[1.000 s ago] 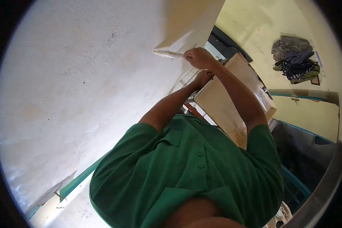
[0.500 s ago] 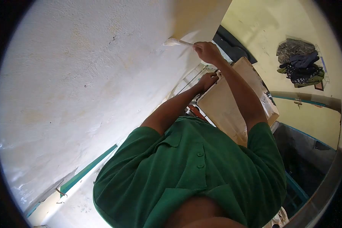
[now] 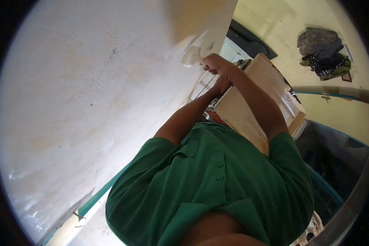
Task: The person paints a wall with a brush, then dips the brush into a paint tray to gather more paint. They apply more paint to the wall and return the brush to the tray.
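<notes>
A paintbrush (image 3: 191, 56) with broad pale bristles is gripped in my right hand (image 3: 215, 64), fingers wrapped around its handle. The brush head overlaps the white, rough-plastered wall (image 3: 90, 82) near its far edge. Just below and behind, my left hand (image 3: 223, 84) is curled at the upper left corner of a worn beige panel (image 3: 250, 98), which looks like the top of a cabinet. My right hand partly covers the left one, and I cannot tell what its fingers hold.
Clothes (image 3: 324, 53) hang on the yellow wall at the right. A black curved object (image 3: 250, 39) stands beyond the panel. A teal-edged opening (image 3: 332, 147) lies at the lower right, and a teal strip (image 3: 104, 192) runs along the wall's lower edge.
My right hand has come down and slightly left, closer to my left hand. The brush has turned so its broad side shows. The whole view has shifted slightly.
</notes>
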`<state>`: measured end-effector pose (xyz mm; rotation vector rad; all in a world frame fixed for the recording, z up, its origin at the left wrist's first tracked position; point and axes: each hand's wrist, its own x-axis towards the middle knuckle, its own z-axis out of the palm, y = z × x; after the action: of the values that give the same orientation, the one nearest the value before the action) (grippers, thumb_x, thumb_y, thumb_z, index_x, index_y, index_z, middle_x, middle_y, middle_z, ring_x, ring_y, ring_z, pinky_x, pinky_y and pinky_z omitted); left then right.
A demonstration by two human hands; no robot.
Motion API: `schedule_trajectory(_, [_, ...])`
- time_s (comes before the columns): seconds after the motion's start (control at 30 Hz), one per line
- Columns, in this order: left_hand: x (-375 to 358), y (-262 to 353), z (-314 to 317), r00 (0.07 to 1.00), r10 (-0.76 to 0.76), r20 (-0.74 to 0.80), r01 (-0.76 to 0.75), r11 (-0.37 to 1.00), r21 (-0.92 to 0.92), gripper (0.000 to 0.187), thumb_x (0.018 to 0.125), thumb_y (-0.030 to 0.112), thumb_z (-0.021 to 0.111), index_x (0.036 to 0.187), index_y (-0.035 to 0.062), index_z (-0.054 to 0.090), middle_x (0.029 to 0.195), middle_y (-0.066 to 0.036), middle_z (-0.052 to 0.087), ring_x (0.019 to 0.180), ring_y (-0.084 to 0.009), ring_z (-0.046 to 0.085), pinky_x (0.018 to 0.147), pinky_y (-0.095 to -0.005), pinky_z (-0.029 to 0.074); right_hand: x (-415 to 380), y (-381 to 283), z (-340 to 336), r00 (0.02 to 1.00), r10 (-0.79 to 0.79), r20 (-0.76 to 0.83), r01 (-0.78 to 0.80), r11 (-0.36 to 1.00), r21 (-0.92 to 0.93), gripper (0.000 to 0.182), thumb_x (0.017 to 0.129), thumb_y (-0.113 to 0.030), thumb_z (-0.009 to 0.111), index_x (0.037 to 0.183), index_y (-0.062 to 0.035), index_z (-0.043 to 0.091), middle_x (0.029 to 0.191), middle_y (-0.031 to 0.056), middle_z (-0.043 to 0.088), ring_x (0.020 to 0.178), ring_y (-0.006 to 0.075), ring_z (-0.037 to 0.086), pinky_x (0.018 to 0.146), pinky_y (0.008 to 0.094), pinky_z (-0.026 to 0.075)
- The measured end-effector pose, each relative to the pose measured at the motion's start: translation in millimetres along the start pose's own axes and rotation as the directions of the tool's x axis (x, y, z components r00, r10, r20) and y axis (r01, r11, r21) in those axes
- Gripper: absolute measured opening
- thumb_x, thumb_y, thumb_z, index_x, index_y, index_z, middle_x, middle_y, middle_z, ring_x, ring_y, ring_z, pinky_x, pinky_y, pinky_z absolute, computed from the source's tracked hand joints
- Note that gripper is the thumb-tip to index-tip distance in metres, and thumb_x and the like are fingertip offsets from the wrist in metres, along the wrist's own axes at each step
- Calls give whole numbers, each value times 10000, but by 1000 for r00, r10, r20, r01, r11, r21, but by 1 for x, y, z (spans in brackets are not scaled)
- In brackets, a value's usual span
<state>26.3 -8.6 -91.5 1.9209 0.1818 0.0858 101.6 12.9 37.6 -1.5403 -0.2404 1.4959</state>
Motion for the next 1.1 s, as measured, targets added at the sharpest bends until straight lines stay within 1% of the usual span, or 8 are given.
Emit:
schedule_trajectory(0.07, [-1,1,-3,1000,31,-2,-31,999,-17,378,803,323,486,972,-5,570,932,-201,605,900,-334,567,789,-393,431,8,-5,18,995,-52,82,28,962,271,172,816,-144,529,800,23,565,558,65,485,368,100,325,332,245,223])
schedule_trajectory(0.17, [-7,29,-18,998,-49,25,51,996,-76,378,811,318,481,993,-4,559,967,-205,592,930,-337,553,805,-393,423,-6,-27,38,990,-89,-108,110,970,216,157,823,-133,541,774,15,560,563,72,486,369,97,319,331,252,216])
schedule_trajectory(0.47, [-8,51,-28,991,-109,73,116,989,-91,380,838,302,467,1057,-3,525,1073,-218,553,1020,-344,512,853,-394,401,-53,-53,38,936,-268,-227,311,933,180,178,829,-140,546,864,34,569,577,45,457,353,68,286,323,222,183])
schedule_trajectory(0.57, [-11,58,-29,992,-108,58,114,989,-94,382,846,297,462,1078,-2,514,1109,-222,540,1050,-347,498,870,-395,394,-59,-44,30,935,-270,-231,306,942,139,180,839,-144,532,877,30,560,578,36,452,356,64,287,324,216,185])
schedule_trajectory(0.67, [-14,58,-27,1000,-20,-21,18,996,-92,371,856,273,439,1096,-3,499,1117,-214,535,1071,-351,486,886,-395,385,-56,-24,18,963,-159,-217,189,974,123,173,844,-146,523,881,21,547,584,35,462,358,65,297,323,222,196])
schedule_trajectory(0.77, [-10,55,-29,999,-38,9,39,994,-98,372,856,272,439,1100,-3,495,1116,-214,535,1071,-353,485,886,-396,384,-28,-9,17,960,-113,-254,98,993,-70,164,843,-148,520,878,10,540,592,36,474,362,65,310,324,227,203])
schedule_trajectory(1.0, [-13,53,-29,998,-56,16,57,993,-100,377,855,272,437,1108,-2,487,1116,-213,535,1071,-358,483,887,-398,384,-33,-35,53,936,-249,-249,284,951,118,108,807,-104,569,786,-9,522,584,46,472,357,60,291,323,224,177])
schedule_trajectory(1.1, [-11,52,-28,999,-53,15,54,993,-109,378,855,272,437,1112,-2,484,1116,-213,535,1071,-360,482,887,-398,383,-54,-51,50,933,-278,-228,325,924,202,143,807,-109,574,877,14,555,583,33,463,361,48,277,321,211,165])
